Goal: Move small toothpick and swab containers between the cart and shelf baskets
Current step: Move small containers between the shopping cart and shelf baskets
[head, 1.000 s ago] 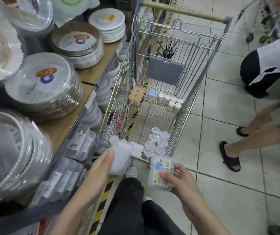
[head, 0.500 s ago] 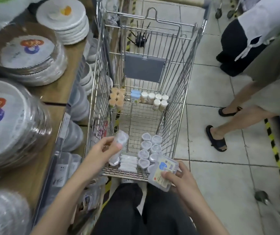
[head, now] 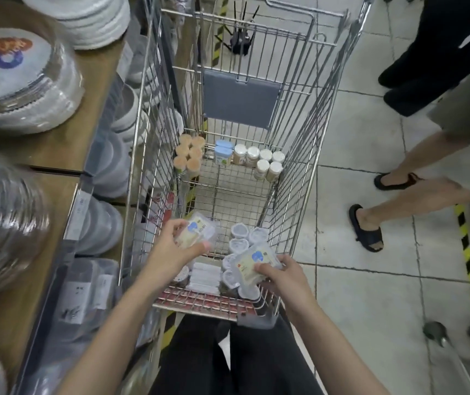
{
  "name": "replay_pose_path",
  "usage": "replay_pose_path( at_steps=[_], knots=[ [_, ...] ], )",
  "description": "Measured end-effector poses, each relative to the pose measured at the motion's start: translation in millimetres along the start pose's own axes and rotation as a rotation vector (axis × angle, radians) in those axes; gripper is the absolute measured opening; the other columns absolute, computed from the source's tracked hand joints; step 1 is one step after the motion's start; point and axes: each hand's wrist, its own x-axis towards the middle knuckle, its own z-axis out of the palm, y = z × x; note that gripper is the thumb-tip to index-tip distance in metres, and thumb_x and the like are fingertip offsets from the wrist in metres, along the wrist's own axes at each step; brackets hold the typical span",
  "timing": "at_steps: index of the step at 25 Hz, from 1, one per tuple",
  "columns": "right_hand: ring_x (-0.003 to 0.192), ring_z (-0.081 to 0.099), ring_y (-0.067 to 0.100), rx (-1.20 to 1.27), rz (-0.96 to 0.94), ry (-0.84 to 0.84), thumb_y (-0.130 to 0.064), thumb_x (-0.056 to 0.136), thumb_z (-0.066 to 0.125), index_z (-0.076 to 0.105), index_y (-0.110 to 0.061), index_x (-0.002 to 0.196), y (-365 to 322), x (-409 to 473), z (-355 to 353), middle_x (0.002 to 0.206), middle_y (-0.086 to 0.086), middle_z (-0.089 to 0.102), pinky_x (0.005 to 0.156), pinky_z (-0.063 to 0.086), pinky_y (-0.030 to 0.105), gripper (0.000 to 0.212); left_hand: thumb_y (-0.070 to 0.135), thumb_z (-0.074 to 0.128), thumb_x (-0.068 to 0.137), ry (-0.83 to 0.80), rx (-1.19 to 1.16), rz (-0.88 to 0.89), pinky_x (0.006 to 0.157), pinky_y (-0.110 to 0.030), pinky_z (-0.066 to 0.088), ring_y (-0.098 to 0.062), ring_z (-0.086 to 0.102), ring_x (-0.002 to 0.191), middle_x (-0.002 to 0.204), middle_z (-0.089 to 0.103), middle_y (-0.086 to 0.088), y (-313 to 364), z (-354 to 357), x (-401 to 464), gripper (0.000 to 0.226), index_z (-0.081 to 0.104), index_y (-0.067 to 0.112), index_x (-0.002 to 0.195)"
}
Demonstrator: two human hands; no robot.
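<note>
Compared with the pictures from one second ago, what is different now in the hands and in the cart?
The left hand has carried its clear box from outside the near end of the cart to inside, low over the cart floor, label now up. The right hand still grips its labelled box, now over the white round tubs. The jars at the far end have stayed in place.
</note>
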Motion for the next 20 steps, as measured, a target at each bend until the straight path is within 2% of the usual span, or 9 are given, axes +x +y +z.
replay_pose_path(
  at_steps=[2, 5, 8, 10, 13, 15, 17, 20],
  knots=[
    [0.086, 0.067, 0.022, 0.016, 0.022, 0.004, 0.002, 0.08, 0.069, 0.048, -0.007, 0.11, -11, 35, 11, 0.106, 0.011, 0.062, 0.071, 0.059, 0.033, 0.038, 0.029, 0.076, 0.075, 0.014, -0.038, -0.07, 0.07, -0.028, 0.052, -0.01, 0.063, 0.089, 0.105, 0.056, 0.014, -7, 4, 22, 0.058, 0.042, 0.026, 0.122],
    [0.091, 0.067, 0.028, 0.037, -0.006, 0.038, 0.004, 0.081, 0.067, 0.043, -0.016, 0.12, -29, 93, 21, 0.114, 0.014, 0.058, 0.066, 0.06, 0.032, 0.05, 0.03, 0.071, 0.08, 0.001, -0.035, -0.127, 0.068, -0.027, 0.051, -0.01, 0.062, 0.087, 0.103, 0.055, 0.012, -16, 11, 65, 0.049, 0.041, 0.024, 0.119],
    [0.09, 0.066, 0.028, 0.023, -0.069, 0.09, 0.003, 0.084, 0.062, 0.045, -0.018, 0.118, -41, 150, 30, 0.119, 0.015, 0.058, 0.065, 0.058, 0.03, 0.044, 0.027, 0.054, 0.094, -0.022, -0.101, -0.172, 0.07, -0.033, 0.054, -0.014, 0.062, 0.084, 0.111, 0.058, 0.001, -28, 20, 113, 0.027, 0.046, 0.018, 0.118],
    [0.089, 0.065, 0.028, 0.033, -0.081, 0.146, 0.002, 0.084, 0.062, 0.046, -0.019, 0.112, -41, 185, 36, 0.119, 0.014, 0.058, 0.069, 0.058, 0.033, 0.039, 0.014, 0.047, 0.097, -0.013, -0.139, -0.19, 0.061, -0.026, 0.052, -0.013, 0.06, 0.08, 0.108, 0.057, 0.002, -34, 26, 138, 0.022, 0.045, 0.016, 0.119],
    [0.092, 0.064, 0.03, -0.002, -0.031, 0.225, 0.001, 0.083, 0.062, 0.045, -0.019, 0.108, -26, 226, 44, 0.116, 0.013, 0.058, 0.075, 0.057, 0.039, 0.036, 0.002, 0.045, 0.096, 0.016, -0.165, -0.216, 0.046, -0.016, 0.048, -0.014, 0.058, 0.075, 0.11, 0.056, -0.004, -47, 32, 163, 0.029, 0.043, 0.014, 0.122],
    [0.081, 0.062, 0.026, -0.121, -0.029, 0.249, 0.001, 0.083, 0.063, 0.044, -0.017, 0.107, -14, 246, 43, 0.112, 0.016, 0.06, 0.065, 0.055, 0.036, 0.036, 0.001, 0.044, 0.096, 0.011, -0.153, -0.228, 0.044, -0.014, 0.047, -0.014, 0.057, 0.074, 0.111, 0.055, -0.005, -58, 36, 175, 0.032, 0.042, 0.01, 0.127],
    [0.07, 0.057, 0.02, -0.238, -0.046, 0.285, -0.001, 0.086, 0.063, 0.042, -0.014, 0.107, -5, 262, 40, 0.103, 0.015, 0.063, 0.052, 0.043, 0.027, 0.033, 0.001, 0.042, 0.096, 0.01, -0.152, -0.248, 0.046, -0.014, 0.049, -0.014, 0.057, 0.076, 0.114, 0.055, -0.008, -69, 38, 185, 0.033, 0.042, 0.007, 0.129],
    [0.07, 0.055, 0.019, -0.281, -0.054, 0.336, -0.004, 0.088, 0.062, 0.043, -0.01, 0.115, 3, 280, 39, 0.097, 0.01, 0.061, 0.048, 0.037, 0.021, 0.033, 0.003, 0.044, 0.096, 0.028, -0.141, -0.269, 0.049, -0.017, 0.048, -0.012, 0.057, 0.077, 0.116, 0.056, -0.007, -79, 43, 197, 0.032, 0.045, 0.011, 0.127]
  ],
)
